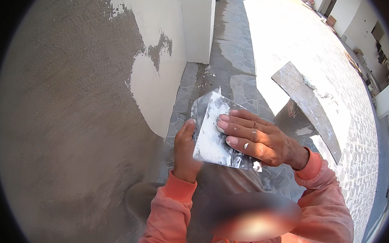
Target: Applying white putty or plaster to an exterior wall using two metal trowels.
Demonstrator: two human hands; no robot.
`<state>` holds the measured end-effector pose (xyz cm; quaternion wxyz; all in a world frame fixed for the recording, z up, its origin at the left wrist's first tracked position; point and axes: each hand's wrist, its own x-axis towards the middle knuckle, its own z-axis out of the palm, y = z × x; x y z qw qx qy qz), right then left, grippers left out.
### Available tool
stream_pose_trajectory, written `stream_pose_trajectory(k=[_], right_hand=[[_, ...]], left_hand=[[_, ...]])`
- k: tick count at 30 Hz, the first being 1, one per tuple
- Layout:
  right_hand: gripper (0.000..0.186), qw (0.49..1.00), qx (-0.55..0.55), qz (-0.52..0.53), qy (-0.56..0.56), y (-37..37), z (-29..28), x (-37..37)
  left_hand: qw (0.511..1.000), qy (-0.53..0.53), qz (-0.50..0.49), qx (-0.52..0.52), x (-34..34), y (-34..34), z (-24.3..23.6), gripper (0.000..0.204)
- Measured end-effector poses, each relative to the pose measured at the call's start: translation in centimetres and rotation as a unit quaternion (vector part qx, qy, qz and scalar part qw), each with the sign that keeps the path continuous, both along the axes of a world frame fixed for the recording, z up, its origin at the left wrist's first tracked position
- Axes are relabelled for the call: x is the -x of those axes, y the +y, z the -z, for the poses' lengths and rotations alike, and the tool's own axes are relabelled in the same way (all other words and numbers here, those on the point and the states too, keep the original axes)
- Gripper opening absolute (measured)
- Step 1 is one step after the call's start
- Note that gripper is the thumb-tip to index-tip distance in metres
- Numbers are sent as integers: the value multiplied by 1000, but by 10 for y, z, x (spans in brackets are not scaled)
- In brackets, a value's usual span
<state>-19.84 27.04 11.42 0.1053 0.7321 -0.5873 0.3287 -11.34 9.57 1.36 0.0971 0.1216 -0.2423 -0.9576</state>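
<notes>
My left hand (185, 146) grips the left edge of a flat, shiny metal plate (208, 140) smeared with white paste, with a second blade edge showing behind it. My right hand (259, 140) lies over the plate's right part, fingertips pressed on its white-coated face, thumb hidden. Flecks of white are on my fingers. Both forearms are in salmon-pink sleeves, above my bent legs. To my left stands a wall (70, 93), mostly rough grey, with a smooth off-white coat over part of it.
A long grey board (299, 98) with dried smears rests at the right, shadow beneath it. A white pillar (198, 29) rises ahead beside the patterned stone-look floor (243, 92), part shaded, part sunlit. Buildings with doorways and scattered items line the far right.
</notes>
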Motion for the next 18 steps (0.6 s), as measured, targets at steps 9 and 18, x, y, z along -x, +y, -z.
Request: stream_pose_trajectory(k=[9,18], right_hand=[[35,988,-5,29,151,-5,23,4],[41,982,-30,145,119,12,59,72]], left_hand=[[995,-12,-67,68,-17,-11,-34,30],[986,-1,-103,130,-25,-16,-46,33]])
